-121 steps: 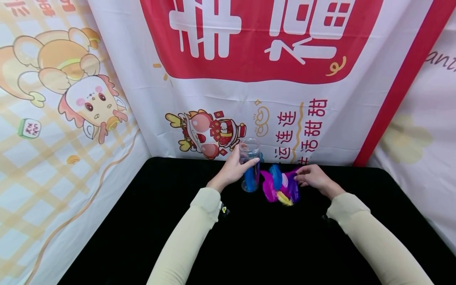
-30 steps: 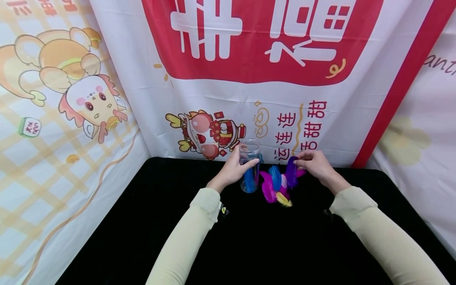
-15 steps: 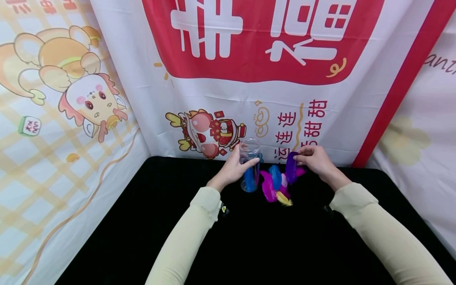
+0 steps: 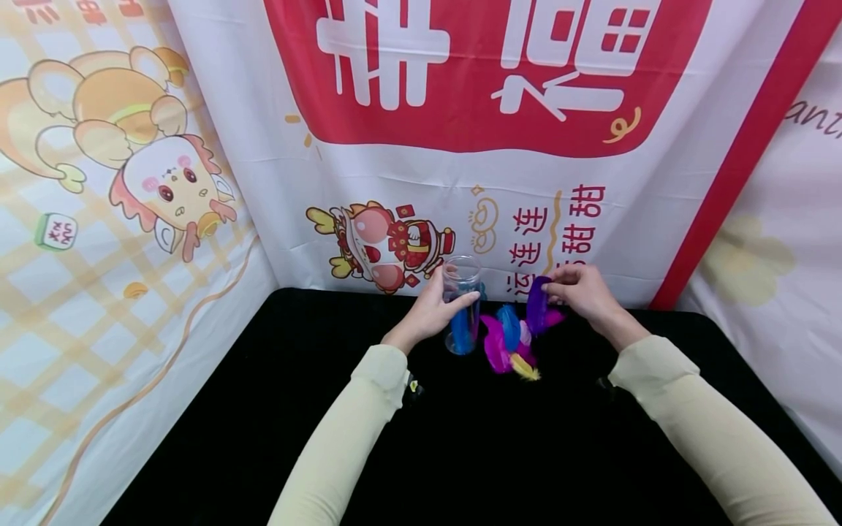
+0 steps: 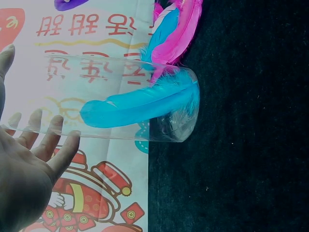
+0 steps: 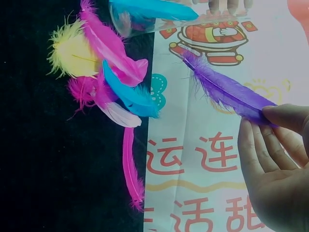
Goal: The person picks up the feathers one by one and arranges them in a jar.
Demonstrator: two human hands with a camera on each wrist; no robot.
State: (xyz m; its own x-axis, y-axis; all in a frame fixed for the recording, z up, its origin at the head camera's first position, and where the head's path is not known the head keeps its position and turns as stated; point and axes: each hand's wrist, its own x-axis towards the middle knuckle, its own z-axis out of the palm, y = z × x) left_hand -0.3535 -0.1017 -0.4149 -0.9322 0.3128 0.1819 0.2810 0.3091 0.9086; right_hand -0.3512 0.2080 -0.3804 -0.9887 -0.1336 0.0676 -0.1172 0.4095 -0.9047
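Note:
My left hand point(image 4: 429, 313) grips a clear, straight-sided cylinder point(image 4: 463, 275) standing near the back of the black table. Inside it lies a blue feather point(image 5: 140, 107). Between thumb and fingertips, my right hand point(image 4: 588, 298) pinches the end of a purple feather point(image 6: 227, 90), whose other end points down, above a small pile of feathers. In the right wrist view that pile shows a magenta feather point(image 6: 108, 46), a fluffy yellow feather point(image 6: 75, 52), a blue feather point(image 6: 126, 91) and a pale pink feather point(image 6: 119, 115). A narrow magenta feather point(image 6: 129, 166) sticks out from the pile.
Behind the black table point(image 4: 460, 453) hangs a white and red printed cloth point(image 4: 408, 168), close to both hands. A cloth with cartoon animals point(image 4: 131, 131) runs along the left side. The cylinder stands just left of the feather pile.
Over four seconds my right hand has taken the purple feather and lifted it off the pile, rising slightly more in the last second. My left hand and the cylinder have stayed put.

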